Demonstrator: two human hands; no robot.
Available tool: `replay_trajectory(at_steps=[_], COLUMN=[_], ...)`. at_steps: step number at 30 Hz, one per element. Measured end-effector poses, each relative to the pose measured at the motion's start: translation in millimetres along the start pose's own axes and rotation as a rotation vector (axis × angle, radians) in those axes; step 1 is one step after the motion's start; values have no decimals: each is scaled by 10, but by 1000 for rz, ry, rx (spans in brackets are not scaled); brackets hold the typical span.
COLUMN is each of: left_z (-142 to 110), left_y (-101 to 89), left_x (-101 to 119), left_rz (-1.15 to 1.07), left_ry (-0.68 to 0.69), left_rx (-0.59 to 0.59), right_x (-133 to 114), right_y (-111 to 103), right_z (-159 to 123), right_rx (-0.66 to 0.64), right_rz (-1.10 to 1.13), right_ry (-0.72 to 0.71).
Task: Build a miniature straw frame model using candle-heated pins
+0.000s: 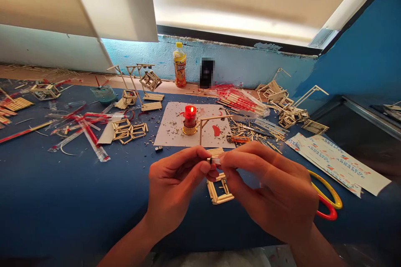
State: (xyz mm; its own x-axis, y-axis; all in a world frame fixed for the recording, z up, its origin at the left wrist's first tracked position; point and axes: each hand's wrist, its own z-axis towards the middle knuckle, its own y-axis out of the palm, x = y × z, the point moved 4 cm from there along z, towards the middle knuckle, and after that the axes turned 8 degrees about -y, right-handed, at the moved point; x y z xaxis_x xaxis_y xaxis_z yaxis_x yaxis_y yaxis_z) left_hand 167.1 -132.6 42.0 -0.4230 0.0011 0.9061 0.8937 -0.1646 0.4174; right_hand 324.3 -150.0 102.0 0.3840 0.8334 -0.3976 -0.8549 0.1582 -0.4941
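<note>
My left hand (pixel 177 185) pinches a small dark block (pixel 209 160) between thumb and fingertips. From the other side, my right hand (pixel 275 187) pinches a short whitish strip (pixel 216 161) that meets the block; its exact kind is too small to tell. Below my fingers lies a square frame of wooden sticks (pixel 216 196), partly hidden by the right hand. Just behind the hands stands a wooden stick post with an arm (pixel 201 131) on a slatted base. A similar dark block (pixel 158 149) rests on the blue table to the left.
A lit red candle (pixel 190 119) stands on a white sheet (pixel 166 131) strewn with bits. Scissors (pixel 332 204) lie by my right hand, near printed paper strips (pixel 338 158). A lighter (pixel 238 139), stick models (pixel 130 131), plastic wrappers (pixel 90 131) and a drink bottle (pixel 179 66) are around.
</note>
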Motion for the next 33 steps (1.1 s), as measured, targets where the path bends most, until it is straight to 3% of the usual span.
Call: replay_trajectory(at_steps=[6, 13, 20, 33], left_z=[-1, -4, -23, -37], left_y=[-16, 6, 6, 10], left_x=[-23, -38, -47, -80], left_rz=[28, -49, -7, -41], left_ry=[-16, 19, 66, 142], left_rx=[38, -9, 95, 111], right_x=[-23, -37, -78, -111], right_y=[20, 46, 101, 160], right_z=[-5, -46, -58, -102], right_rx=[4, -1, 39, -33], right_rz=[-65, -113, -193, -313], right_ry=[-50, -59, -31, -116])
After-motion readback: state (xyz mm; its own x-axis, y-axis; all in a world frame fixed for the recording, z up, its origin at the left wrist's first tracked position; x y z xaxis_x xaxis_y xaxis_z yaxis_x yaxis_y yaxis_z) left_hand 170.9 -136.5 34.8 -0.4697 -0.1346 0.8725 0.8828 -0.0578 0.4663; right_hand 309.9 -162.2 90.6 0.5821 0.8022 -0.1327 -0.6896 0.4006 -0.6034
